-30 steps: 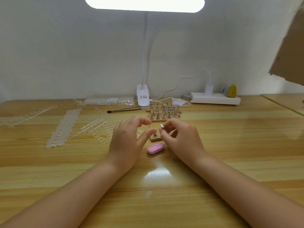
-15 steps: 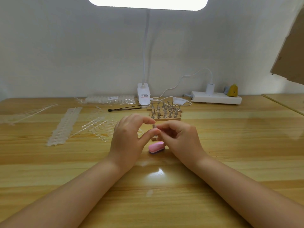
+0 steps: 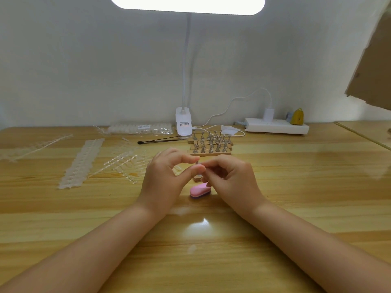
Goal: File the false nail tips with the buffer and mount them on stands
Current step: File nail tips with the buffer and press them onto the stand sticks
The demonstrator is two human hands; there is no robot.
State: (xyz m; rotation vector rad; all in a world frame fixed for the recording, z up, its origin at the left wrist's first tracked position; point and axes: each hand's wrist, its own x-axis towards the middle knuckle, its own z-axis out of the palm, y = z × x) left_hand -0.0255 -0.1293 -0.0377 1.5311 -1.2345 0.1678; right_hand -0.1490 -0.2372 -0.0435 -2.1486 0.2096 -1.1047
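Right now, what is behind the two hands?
Behind the left hand and right hand stand wooden racks of metal stands. A small wooden base peeks between them; whatever the fingertips pinch is covered.

Wooden table [image 3: 296, 187], white clip lamp [image 3: 183, 123] at the far edge, white power strip [image 3: 275, 127] far right, yellow object [image 3: 297, 116] on it, cardboard [image 3: 372, 66] upper right

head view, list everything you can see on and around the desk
buffer: one, pink, desk centre, below the hands
small stand: one, wooden base, between the hands
stand racks: several, wood with metal holders, behind the hands
nail tip strips: many, clear, desk left
nail tip packet: one, clear, by the wall
brush: one, black, beside lamp
clip lamp: one, white, back edge
power strip: one, white, back right
left hand: fingertips pinched
right hand: fingertips pinched
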